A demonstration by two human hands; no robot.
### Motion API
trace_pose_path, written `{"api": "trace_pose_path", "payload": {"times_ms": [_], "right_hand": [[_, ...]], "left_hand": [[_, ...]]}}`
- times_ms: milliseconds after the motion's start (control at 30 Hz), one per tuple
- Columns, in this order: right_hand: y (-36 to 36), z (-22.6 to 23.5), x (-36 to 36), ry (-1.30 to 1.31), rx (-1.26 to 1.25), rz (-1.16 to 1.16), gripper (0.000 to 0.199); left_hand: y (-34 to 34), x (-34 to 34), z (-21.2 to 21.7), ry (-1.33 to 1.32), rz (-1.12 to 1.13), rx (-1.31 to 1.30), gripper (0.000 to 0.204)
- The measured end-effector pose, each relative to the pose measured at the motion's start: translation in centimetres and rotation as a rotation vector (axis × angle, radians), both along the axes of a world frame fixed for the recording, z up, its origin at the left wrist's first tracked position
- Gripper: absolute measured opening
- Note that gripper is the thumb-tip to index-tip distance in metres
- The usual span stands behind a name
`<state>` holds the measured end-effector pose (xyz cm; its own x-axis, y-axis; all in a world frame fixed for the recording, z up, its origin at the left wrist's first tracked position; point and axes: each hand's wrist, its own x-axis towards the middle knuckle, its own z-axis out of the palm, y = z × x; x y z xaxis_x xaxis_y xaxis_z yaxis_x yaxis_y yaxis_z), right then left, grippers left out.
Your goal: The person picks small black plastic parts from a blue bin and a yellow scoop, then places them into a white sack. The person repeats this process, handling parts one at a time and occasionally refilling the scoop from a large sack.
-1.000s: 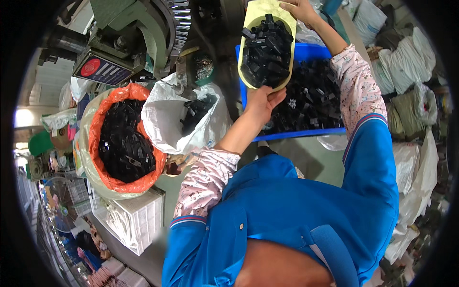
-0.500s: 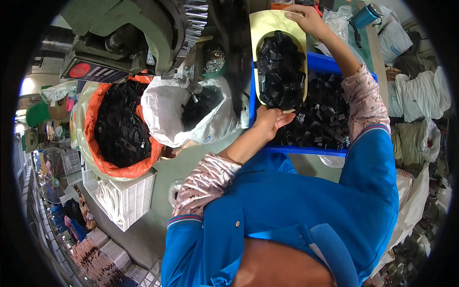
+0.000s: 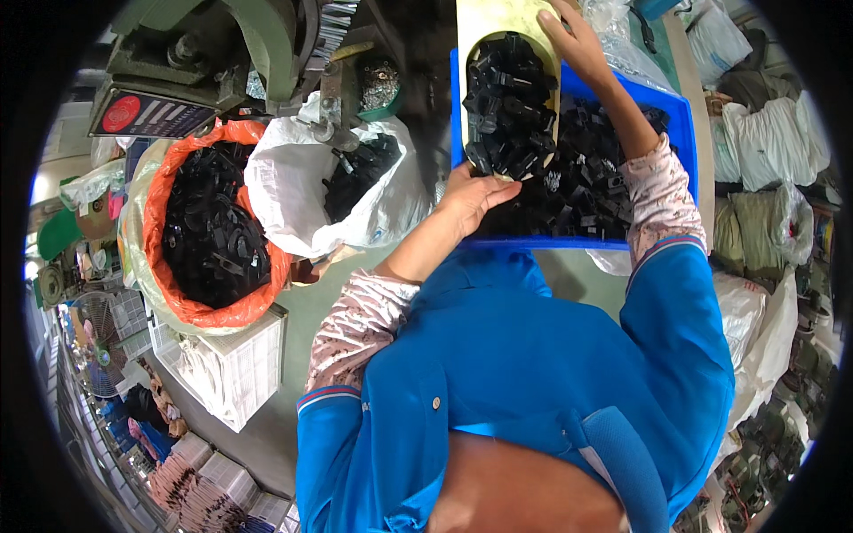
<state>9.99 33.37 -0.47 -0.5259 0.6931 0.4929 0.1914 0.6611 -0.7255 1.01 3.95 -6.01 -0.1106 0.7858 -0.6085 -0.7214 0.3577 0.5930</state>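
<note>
Since the earlier frame, both hands and the yellow scoop (image 3: 506, 53) have come nearer in view, the scoop now standing directly over the blue plastic crate (image 3: 680, 133) with its lower lip close to the left hand. That scoop is heaped with small black plastic parts (image 3: 511, 111), and more of the same parts fill the crate beneath it. The left hand (image 3: 475, 195) rests at the scoop's lower edge and against the crate's near side, its fingers (image 3: 498, 188) held loosely together and slightly curled, touching the lowest parts in the scoop. The right hand (image 3: 577, 40) grips the scoop's upper right rim, fingers wrapped over the edge; how tightly they press cannot be told. Both forearms wear patterned pink sleeves under a blue jacket (image 3: 533, 373). To the left of the crate stands a white plastic bag (image 3: 293, 186) holding black parts, and further left an orange-lined sack (image 3: 160, 213) filled with more of them sits on a white slatted crate (image 3: 231, 373). A green machine (image 3: 240, 53) rises behind the bags.
</note>
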Motion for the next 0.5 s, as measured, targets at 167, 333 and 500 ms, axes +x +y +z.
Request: {"api": "trace_pose_path", "payload": {"times_ms": [167,333,500], "right_hand": [[-8.6,-3.0,5.7,0.182,-0.220,-0.127,0.049],[-16.2,-5.8,8.5,0.220,-0.443,-0.220,0.047],[-20.6,-6.2,7.9,0.289,-0.603,-0.254,0.046]], "left_hand": [[-0.5,-0.3,0.5,0.071,-0.028,-0.020,0.032],[-0.9,-1.1,1.8,0.054,-0.065,0.019,0.036],[-1.9,-1.6,2.1,0.061,-0.042,0.005,0.043]]}}
